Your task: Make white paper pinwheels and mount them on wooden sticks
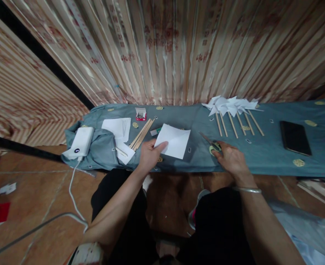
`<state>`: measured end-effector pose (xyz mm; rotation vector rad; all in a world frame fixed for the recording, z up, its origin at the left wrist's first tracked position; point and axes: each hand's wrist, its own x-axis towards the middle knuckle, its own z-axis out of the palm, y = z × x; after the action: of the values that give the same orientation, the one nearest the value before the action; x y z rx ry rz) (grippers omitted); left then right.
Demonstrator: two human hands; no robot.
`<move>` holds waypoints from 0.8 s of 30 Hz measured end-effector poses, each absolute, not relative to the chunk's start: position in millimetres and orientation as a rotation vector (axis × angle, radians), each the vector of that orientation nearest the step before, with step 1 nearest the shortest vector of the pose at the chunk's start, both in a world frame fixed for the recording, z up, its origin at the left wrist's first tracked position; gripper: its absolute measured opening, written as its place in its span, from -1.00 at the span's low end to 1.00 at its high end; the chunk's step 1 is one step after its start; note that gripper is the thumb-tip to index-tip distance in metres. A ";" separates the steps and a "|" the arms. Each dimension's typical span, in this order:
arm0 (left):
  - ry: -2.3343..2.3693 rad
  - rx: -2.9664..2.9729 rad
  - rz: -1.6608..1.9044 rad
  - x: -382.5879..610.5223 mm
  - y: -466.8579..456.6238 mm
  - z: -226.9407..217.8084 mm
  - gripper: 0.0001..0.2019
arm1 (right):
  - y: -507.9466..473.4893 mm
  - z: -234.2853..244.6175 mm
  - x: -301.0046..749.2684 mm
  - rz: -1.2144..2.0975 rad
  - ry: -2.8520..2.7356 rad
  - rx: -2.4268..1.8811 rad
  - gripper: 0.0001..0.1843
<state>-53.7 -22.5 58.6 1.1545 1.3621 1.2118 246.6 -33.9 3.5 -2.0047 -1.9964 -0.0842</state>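
My left hand [149,154] pinches a square sheet of white paper [176,141] at its left edge, thumb on top. The sheet is held over the cloth-covered bench and has a faint crease. To its right, my right hand [231,157] has its fingers on the green handles of a pair of scissors [214,146], whose blades point up and left towards the paper without touching it. Partly hidden behind the sheet lies a small green and white item [155,131].
Thin wooden sticks [142,134] and a small red box [140,114] lie left of the paper, near more white sheets [124,127]. A white power bank [82,141] with a cable sits far left. Several paper pinwheels [232,106] on sticks and a black phone [295,138] lie right.
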 end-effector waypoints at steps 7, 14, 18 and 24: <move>1.397 1.352 1.370 -59.9 15.1 77.0 -0.75 | -25.7 20.0 216.6 0.402 -1.735 -1.967 -0.78; 1.377 1.225 1.397 -72.5 35.0 48.1 -0.74 | -31.4 20.7 176.3 1.544 -1.044 -1.318 -0.45; 1.387 1.158 1.403 -78.9 41.4 49.9 -0.75 | -40.5 21.3 168.8 1.675 -1.071 -1.225 -0.45; 1.329 1.128 1.350 -71.1 42.7 43.4 -0.76 | -44.6 23.1 168.1 1.719 -1.291 -1.185 -0.42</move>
<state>-71.1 42.7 43.4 1.1281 1.3293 1.3501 168.1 -44.6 23.1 -1.1855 -1.2913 1.7187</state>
